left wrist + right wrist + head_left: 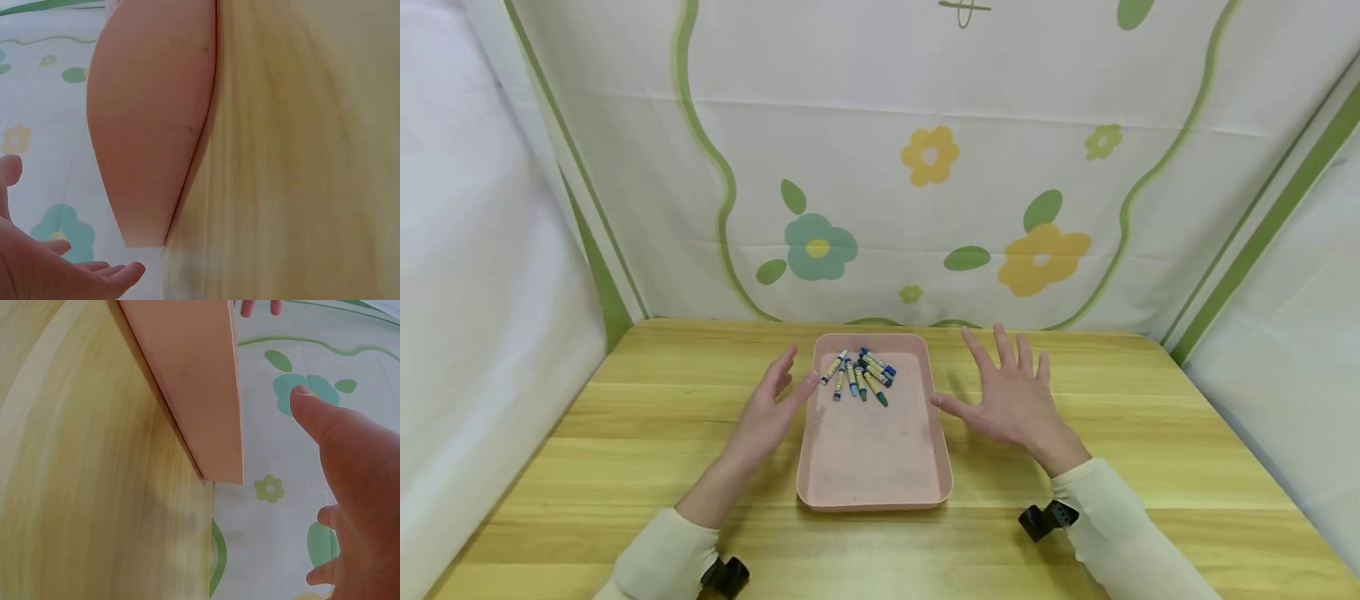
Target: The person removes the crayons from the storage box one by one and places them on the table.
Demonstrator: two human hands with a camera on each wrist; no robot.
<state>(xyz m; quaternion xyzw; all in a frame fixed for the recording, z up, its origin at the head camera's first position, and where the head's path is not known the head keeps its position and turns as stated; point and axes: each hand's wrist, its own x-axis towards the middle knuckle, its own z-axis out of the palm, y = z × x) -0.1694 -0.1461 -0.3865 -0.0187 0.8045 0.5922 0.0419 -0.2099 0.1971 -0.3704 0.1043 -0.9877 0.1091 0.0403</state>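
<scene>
A shallow pink tray (880, 454) lies on the wooden table, its long sides running away from me. Several crayons (874, 388) in pale yellow wrappers, with blue, green and grey tips, are clustered in its far half. My left hand (767, 417) hovers at the tray's left side, fingers loosely bent and thumb toward the rim. On the right, my right hand (1011, 400) is spread wide, its thumb pointing at the tray's right rim. Neither hand holds anything. The wrist views show the tray's outer walls (150, 112) beside each hand, with the crayons hidden behind them.
The wooden table (662, 417) extends on both sides of the tray. Behind its far edge hangs a white cloth (850, 150) printed with flowers and leaves, and white cloth also borders the left and right. Small black cameras (1048, 518) sit at my wrists.
</scene>
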